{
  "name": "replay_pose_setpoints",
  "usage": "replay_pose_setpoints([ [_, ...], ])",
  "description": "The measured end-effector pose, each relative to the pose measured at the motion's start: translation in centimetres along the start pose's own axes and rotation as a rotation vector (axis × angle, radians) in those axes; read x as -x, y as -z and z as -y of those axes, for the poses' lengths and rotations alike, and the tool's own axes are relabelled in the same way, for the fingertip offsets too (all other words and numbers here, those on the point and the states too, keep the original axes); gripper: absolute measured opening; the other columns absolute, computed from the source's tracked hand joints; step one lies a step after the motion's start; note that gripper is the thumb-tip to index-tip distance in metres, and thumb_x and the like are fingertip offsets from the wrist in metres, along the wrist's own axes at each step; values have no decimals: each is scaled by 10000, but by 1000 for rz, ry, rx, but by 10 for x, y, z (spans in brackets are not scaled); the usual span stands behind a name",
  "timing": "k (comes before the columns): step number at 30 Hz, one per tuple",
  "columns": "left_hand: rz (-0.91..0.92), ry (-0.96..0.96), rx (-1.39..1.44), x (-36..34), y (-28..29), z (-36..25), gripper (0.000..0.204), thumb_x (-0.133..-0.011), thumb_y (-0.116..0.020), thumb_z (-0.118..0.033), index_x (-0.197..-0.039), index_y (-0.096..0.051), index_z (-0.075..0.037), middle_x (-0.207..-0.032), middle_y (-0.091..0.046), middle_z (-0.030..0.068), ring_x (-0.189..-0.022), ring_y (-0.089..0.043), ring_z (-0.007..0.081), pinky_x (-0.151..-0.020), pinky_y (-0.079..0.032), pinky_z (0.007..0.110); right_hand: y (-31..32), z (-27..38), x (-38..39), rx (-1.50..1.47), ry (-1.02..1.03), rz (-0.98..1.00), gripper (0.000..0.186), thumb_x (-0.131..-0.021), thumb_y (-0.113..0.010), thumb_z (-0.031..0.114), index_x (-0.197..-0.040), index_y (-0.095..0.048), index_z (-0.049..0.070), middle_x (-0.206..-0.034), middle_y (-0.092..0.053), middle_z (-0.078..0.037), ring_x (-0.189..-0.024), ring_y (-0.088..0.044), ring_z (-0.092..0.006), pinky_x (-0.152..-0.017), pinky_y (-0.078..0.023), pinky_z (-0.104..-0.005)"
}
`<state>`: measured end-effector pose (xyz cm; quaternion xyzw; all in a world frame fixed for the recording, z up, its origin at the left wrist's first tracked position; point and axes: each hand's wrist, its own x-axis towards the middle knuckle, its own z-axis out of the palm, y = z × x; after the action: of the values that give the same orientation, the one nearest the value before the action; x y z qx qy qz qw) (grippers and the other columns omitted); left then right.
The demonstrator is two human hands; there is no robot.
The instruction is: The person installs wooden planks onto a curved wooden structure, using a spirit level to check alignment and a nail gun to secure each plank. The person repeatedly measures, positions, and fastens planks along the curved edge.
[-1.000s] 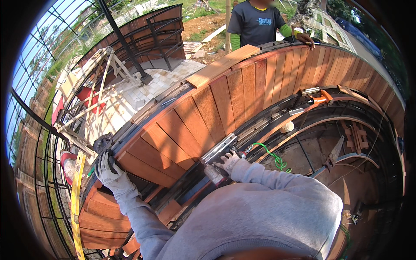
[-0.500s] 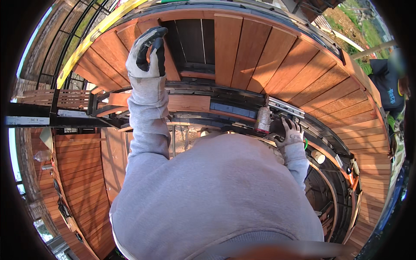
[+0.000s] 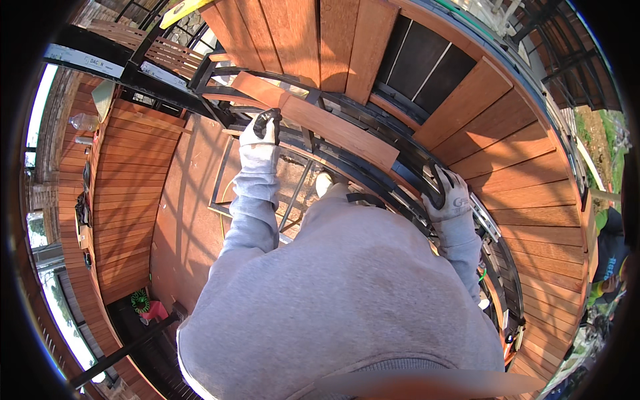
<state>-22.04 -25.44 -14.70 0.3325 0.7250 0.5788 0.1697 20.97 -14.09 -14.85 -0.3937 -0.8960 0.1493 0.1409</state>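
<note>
My left hand [image 3: 262, 129], in a white and black glove, is curled closed beside the inner edge of the curved black frame [image 3: 308, 137]. What its fingers hold, if anything, is hidden. Just beyond it, a loose reddish wooden board [image 3: 340, 135] lies along the frame, with a second short board [image 3: 259, 90] at its left end. On the right, my gloved right hand [image 3: 447, 193] rests against the black frame, thumb and fingers apart. A silver metal strip [image 3: 485, 219] lies beside that wrist.
Wooden slats [image 3: 337, 40] fan along the curve, with a gap showing dark panels [image 3: 417, 60]. A yellow level [image 3: 181, 12] sits at the upper left. Lower left stands a slatted wooden bench [image 3: 127, 207]. Another person [image 3: 610, 257] is at the right edge.
My view has turned and shifted left along the curve. My left hand has dropped from above the slats to the frame and curled closed. The bottle near my right hand is out of sight.
</note>
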Motion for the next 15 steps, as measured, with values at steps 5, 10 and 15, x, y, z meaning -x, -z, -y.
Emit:
replay_pose_setpoints([
  [5, 19, 80, -46, -14, 36, 98, 235, -988, -589, -142, -1134, -726, -19, -996, -761, 85, -906, -694, 153, -837, -532, 297, -54, 39, -60, 97, 67, 235, 927, -762, -778, 448, -1550, -372, 177, -1458, -474, -178, -1379, -418, -370, -1187, -284, -535],
  [10, 144, 351, 58, -11, 34, 147, 229, -989, -622, -164, -1141, -732, -32, -994, -765, 60, -890, -692, 137, -809, -534, 284, -79, 84, -108, 402, -7, 454, 1079, -738, -773, 561, -1606, -245, 198, -1544, -385, -173, -1440, -341, -351, -1227, -190, -520],
  [15, 291, 377, 190, -30, 21, 123, 232, -1005, -602, -152, -1147, -740, -31, -986, -771, 71, -900, -720, 137, -748, -511, 238, -94, 84, -125, 270, -102, 565, 968, -811, -728, 521, -1598, -268, 197, -1544, -393, -187, -1452, -341, -366, -1241, -172, -531],
])
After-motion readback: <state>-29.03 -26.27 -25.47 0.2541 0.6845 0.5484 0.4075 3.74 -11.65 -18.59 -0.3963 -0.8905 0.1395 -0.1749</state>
